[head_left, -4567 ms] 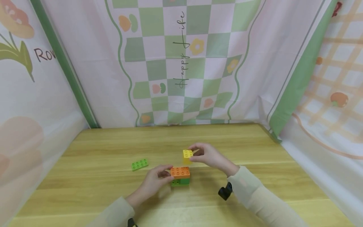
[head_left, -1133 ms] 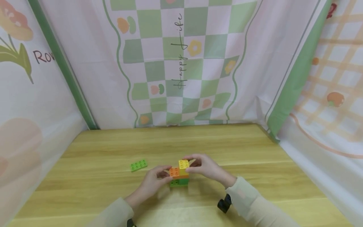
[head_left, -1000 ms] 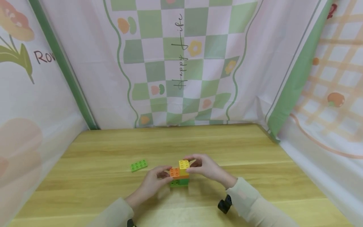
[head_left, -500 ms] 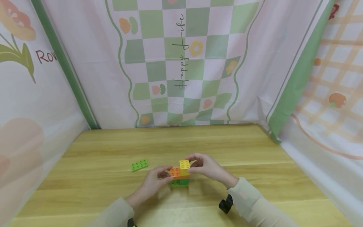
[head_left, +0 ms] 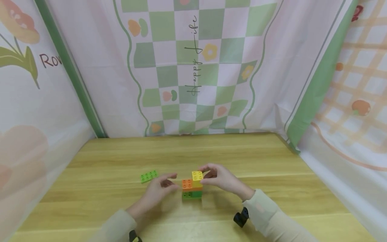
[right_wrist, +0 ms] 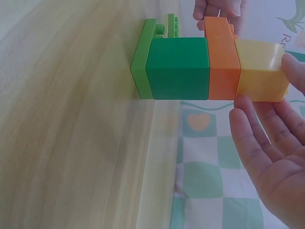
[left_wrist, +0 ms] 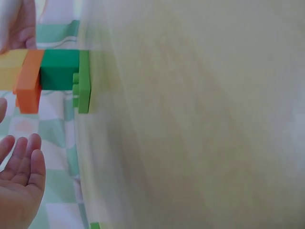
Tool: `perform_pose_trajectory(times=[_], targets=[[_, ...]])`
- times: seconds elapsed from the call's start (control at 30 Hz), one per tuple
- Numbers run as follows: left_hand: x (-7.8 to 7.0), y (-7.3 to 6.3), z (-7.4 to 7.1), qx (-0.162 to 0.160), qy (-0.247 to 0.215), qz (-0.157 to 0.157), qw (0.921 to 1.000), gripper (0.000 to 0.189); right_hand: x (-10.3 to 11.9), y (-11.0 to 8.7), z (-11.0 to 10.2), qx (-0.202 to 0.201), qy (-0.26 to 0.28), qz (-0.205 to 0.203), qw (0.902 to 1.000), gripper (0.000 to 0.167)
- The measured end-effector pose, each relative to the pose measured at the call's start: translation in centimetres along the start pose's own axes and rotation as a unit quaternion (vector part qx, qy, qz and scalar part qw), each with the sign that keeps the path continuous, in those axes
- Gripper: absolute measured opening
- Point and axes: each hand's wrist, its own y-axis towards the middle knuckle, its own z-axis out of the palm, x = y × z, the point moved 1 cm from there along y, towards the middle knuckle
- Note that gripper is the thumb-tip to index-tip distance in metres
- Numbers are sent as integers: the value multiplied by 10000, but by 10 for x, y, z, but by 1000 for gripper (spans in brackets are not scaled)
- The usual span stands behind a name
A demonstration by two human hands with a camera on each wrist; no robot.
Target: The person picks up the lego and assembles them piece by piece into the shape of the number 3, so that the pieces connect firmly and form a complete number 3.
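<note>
Right hand (head_left: 222, 176) has the yellow block (head_left: 197, 175) pinched, thumb on the near side and fingers round the far side. Left hand (head_left: 157, 190) is just beside the stack but not touching it, fingers loose and apart, holding nothing.

Yellow sits on the right half of the orange brick (head_left: 186, 184), so the left half's studs are showing. Under that there's a dark green block (right_wrist: 177, 69), also on the right side only, and at the bottom a light green plate (head_left: 186, 195) flat on the table (head_left: 257, 154). So you get an open gap under orange's left half.

A bit further out, a loose green plate (head_left: 149, 176) lies studs up just beyond the left hand. Behind the table hangs a checked curtain (head_left: 181, 67).

My read: the step in hand is seating yellow, and it's pretty much done, since I can't spot a gap below it from the right wrist. Next move probably calls for easing the right hand off without tugging yellow loose, and imo the free left hand is best placed for that loose plate.
</note>
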Motion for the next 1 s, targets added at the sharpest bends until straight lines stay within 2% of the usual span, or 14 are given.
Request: perform_pose_trajectory(times=[0.2,0.57,0.8,1.0], targets=[[-5,1,-11,-179,-56,-214,9996,47,-1,0,-1,13,-15,-28,10000,39],[-10,8,-29,-785,440,-17,9959,39,0,-1,-1,15,-26,-47,10000,39],[-3,9,-41,-809,566,-14,9951,45,0,-1,-1,-25,-16,8,10000,39],[1,11,-49,-920,669,43,9935,42,0,-1,0,-27,11,2,10000,39]])
